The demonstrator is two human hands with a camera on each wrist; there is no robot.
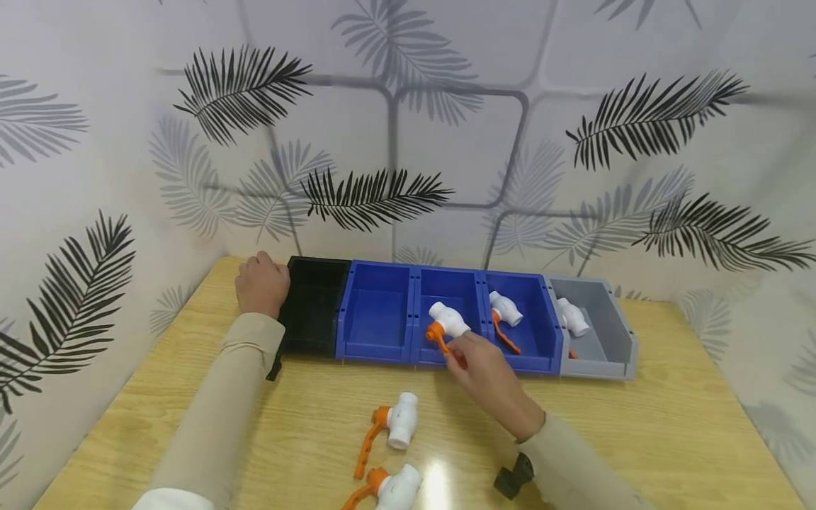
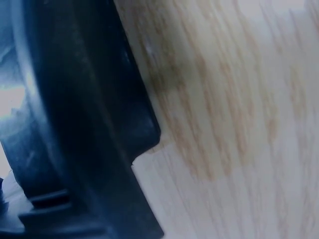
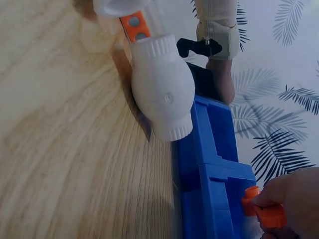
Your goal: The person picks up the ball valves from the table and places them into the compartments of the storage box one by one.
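Note:
My right hand (image 1: 487,375) pinches the orange handle of a white plastic ball valve (image 1: 448,319) over the middle blue bin (image 1: 446,280). In the right wrist view, thumb and fingers close around that orange handle (image 3: 271,215), while the white body is mostly hidden. My left hand (image 1: 261,283) rests, fingers folded, against the left edge of the black bin (image 1: 315,304); I cannot tell whether it grips the rim. Another ball valve (image 1: 403,421) lies on the table in front of the bins, with a further valve (image 1: 398,489) nearer me.
Bins stand in a row along the wall. The right blue bin (image 1: 542,347) contains a valve (image 1: 506,309), and the grey bin (image 1: 605,333) contains another valve (image 1: 574,317). Left of the middle one is a further blue bin (image 1: 379,319). Leaf-patterned wallpaper (image 1: 459,163) backs the wooden table (image 1: 688,425).

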